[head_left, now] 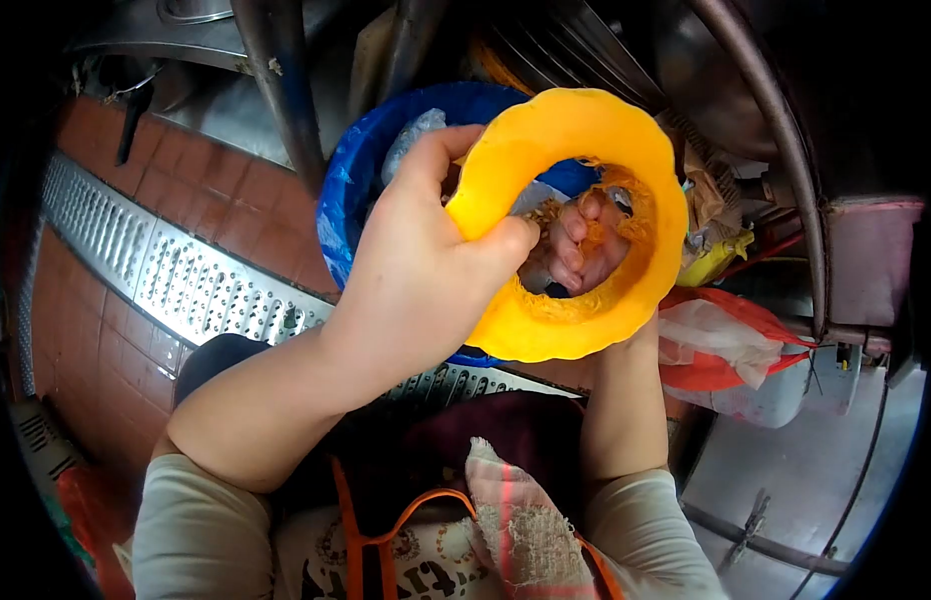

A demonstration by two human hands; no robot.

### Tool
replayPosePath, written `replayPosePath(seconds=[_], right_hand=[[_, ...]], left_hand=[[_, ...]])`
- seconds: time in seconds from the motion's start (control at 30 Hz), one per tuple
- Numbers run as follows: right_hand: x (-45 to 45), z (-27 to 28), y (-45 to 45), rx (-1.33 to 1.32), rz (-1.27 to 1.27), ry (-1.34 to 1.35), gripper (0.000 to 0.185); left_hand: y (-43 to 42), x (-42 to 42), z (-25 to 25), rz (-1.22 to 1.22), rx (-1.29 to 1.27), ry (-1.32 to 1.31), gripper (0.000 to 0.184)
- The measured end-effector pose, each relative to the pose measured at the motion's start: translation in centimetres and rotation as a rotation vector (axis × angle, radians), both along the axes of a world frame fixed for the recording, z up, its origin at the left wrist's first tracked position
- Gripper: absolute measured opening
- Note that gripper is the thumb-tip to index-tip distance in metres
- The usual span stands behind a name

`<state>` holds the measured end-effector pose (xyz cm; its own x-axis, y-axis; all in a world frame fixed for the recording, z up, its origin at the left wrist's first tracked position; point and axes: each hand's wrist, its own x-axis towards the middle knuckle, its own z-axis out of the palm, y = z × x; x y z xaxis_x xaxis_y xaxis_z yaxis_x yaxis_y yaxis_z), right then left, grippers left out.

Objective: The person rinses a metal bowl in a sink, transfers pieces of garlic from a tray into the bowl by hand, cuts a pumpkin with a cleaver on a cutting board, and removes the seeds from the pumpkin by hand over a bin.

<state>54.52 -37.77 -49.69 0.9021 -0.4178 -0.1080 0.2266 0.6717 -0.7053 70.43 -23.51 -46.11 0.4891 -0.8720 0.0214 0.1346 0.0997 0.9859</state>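
Observation:
My left hand (436,240) grips the left rim of a hollow, bright orange pumpkin ring (651,210), its thumb on the cut face. The ring is tilted towards me. Through its hole my right hand (591,240) shows behind the ring, fingers curled, with stringy pumpkin pulp and seeds (548,212) about them. More pulp (626,180) clings to the ring's inner wall. The ring hides the right wrist. Beneath both hands stands a blue bin (336,200) with a clear plastic bag (416,140) in it.
A perforated metal drain cover (201,280) crosses the red tiled floor (106,330) at the left. Metal legs (281,90) rise behind the bin. At the right are a red plastic bag (726,305), a white container (751,405) and a curved metal bar (786,130).

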Motion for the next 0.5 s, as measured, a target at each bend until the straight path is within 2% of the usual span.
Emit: replayPosePath(seconds=[0.1,0.2,0.3,0.5], right_hand=[[0.1,-0.4,-0.3,0.032,0.091,-0.136,0.024],[0.2,-1.5,-1.0,0.122,0.160,-0.207,0.030],[0.1,-0.9,-0.7,0.028,0.069,-0.206,0.034],[0.9,-1.8,-0.2,0.320,0.208,-0.496,0.041]], left_hand=[[-0.1,0.1,-0.3,-0.086,0.064,0.200,0.044],[-0.7,-0.6,-1.5,-0.084,-0.034,0.400,0.044],[-0.8,-0.8,-1.2,-0.119,0.013,0.588,0.044],[-1.0,-0.6,-0.7,-0.142,0.156,0.751,0.043]])
